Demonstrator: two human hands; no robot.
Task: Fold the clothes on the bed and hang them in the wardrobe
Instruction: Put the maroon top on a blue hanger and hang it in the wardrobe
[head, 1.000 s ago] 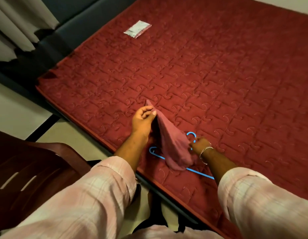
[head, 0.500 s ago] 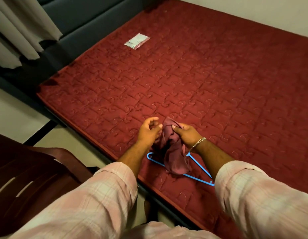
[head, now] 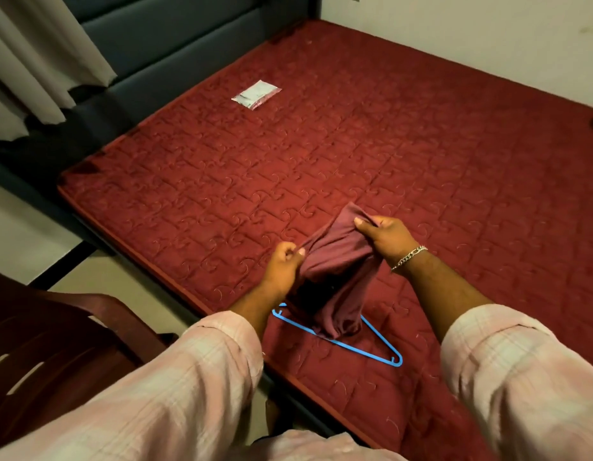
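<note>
maroon garment (head: 335, 257) hangs bunched above the red bed (head: 421, 154), over a flat blue hanger (head: 371, 352).

A bed (head: 371, 154) covered by a dark red quilted mattress. A blue plastic hanger (head: 371, 348) lies flat near its front edge. A small clear plastic packet (head: 256, 94) lies near the far-left side, well apart.
</note>
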